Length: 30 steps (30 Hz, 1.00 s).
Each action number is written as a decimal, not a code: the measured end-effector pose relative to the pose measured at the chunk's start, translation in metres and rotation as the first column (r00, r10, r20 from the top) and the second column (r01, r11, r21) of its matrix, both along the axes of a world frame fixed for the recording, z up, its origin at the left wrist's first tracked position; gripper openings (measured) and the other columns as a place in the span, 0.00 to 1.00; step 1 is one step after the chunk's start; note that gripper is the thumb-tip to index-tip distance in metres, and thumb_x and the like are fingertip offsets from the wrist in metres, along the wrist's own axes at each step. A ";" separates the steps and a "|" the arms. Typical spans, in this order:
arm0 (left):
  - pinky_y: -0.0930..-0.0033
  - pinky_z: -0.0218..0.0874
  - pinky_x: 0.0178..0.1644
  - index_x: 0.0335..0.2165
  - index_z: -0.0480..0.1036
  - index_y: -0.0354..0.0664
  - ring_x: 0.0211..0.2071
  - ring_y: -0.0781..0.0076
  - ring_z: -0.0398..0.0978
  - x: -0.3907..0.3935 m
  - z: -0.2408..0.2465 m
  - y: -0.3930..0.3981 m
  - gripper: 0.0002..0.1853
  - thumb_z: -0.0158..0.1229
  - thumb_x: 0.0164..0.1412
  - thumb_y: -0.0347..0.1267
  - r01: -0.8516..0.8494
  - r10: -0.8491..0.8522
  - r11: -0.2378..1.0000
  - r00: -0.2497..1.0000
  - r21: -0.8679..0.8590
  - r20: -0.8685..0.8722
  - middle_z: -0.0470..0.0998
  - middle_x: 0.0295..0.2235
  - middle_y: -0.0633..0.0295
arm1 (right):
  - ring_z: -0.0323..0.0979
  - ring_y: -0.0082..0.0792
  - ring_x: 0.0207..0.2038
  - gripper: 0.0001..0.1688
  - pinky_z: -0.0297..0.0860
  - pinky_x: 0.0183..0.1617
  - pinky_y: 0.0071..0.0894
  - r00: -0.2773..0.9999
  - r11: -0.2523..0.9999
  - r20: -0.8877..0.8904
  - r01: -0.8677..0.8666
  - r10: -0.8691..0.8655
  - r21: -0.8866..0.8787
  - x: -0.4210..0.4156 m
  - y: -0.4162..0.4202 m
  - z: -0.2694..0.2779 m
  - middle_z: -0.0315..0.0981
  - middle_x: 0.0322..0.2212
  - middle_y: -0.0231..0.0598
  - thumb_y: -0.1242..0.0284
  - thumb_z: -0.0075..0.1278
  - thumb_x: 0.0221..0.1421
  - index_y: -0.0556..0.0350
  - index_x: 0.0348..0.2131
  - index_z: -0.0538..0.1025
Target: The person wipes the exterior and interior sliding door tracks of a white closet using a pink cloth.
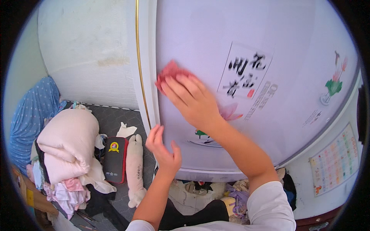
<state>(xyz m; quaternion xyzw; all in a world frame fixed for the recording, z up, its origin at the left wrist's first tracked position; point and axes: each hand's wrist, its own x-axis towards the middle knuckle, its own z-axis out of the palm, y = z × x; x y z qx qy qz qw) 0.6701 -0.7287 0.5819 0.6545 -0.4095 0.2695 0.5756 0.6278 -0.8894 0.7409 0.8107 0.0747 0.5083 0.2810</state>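
Note:
A wide pale lilac panel (196,29), printed with lotus flowers and black brush characters, stretches before me. My right hand (190,98) presses a crumpled pinkish-red cloth (173,70) against its left part, close to the white frame (150,72) with a gold strip. The cloth lies under my fingertips, and its lower side is hidden by the hand. Lower down, my left hand (164,148) holds nothing. Its fingers are apart beside the panel's lower left corner; whether they touch the edge I cannot tell.
At left, a folded pale pink quilt (68,135), a black case with red edging (115,158) and a long plush toy (135,170) lie on a dark grey mat (104,118). Crumpled clothes (68,193) lie in front. A printed chart (334,160) hangs at right.

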 end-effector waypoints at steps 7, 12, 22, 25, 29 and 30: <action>0.49 0.60 0.66 0.68 0.65 0.35 0.60 0.45 0.68 0.031 0.163 -0.023 0.39 0.57 0.56 0.20 0.127 -0.161 0.970 0.974 0.210 0.158 0.67 0.64 0.46 | 0.68 0.30 0.64 0.28 0.67 0.70 0.40 0.989 0.992 -0.100 0.111 -0.105 0.065 -0.067 -0.021 0.045 0.73 0.61 0.26 0.69 0.56 0.58 0.42 0.59 0.79; 0.49 0.67 0.58 0.67 0.67 0.37 0.54 0.47 0.72 0.027 0.199 -0.014 0.40 0.60 0.54 0.21 0.120 -0.162 0.928 0.982 0.354 0.093 0.67 0.63 0.47 | 0.69 0.31 0.62 0.27 0.68 0.69 0.42 0.956 0.954 -0.024 0.294 -0.293 0.063 -0.116 -0.049 0.059 0.73 0.59 0.25 0.70 0.58 0.59 0.40 0.58 0.80; 0.46 0.64 0.62 0.69 0.60 0.32 0.58 0.41 0.67 0.008 0.192 -0.011 0.43 0.59 0.55 0.21 0.164 -0.148 0.942 0.986 0.294 -0.074 0.64 0.64 0.45 | 0.69 0.34 0.61 0.29 0.69 0.69 0.44 0.904 0.895 0.016 0.422 -0.428 0.147 -0.173 -0.061 0.073 0.72 0.57 0.27 0.74 0.61 0.56 0.39 0.58 0.79; 0.49 0.64 0.61 0.71 0.57 0.32 0.56 0.41 0.68 0.005 0.181 -0.018 0.44 0.57 0.55 0.19 0.095 -0.086 0.951 0.995 0.294 -0.043 0.64 0.64 0.43 | 0.68 0.34 0.61 0.30 0.69 0.69 0.44 0.914 0.906 0.006 0.401 -0.405 0.136 -0.181 -0.069 0.073 0.72 0.57 0.27 0.75 0.61 0.56 0.40 0.58 0.79; 0.55 0.69 0.53 0.68 0.60 0.34 0.48 0.48 0.74 -0.007 0.178 -0.029 0.41 0.54 0.55 0.17 0.302 -0.229 0.940 0.905 0.161 -0.357 0.67 0.61 0.43 | 0.68 0.34 0.62 0.31 0.68 0.69 0.46 0.922 0.912 0.009 0.383 -0.388 0.146 -0.200 -0.084 0.069 0.72 0.57 0.28 0.75 0.61 0.55 0.39 0.59 0.78; 0.56 0.70 0.50 0.67 0.62 0.35 0.45 0.50 0.76 -0.007 0.177 -0.029 0.39 0.54 0.55 0.16 0.298 -0.217 0.941 0.895 0.161 -0.390 0.68 0.60 0.43 | 0.68 0.34 0.62 0.32 0.68 0.69 0.46 0.924 0.915 0.028 0.372 -0.381 0.152 -0.205 -0.088 0.067 0.72 0.58 0.28 0.75 0.61 0.55 0.39 0.59 0.77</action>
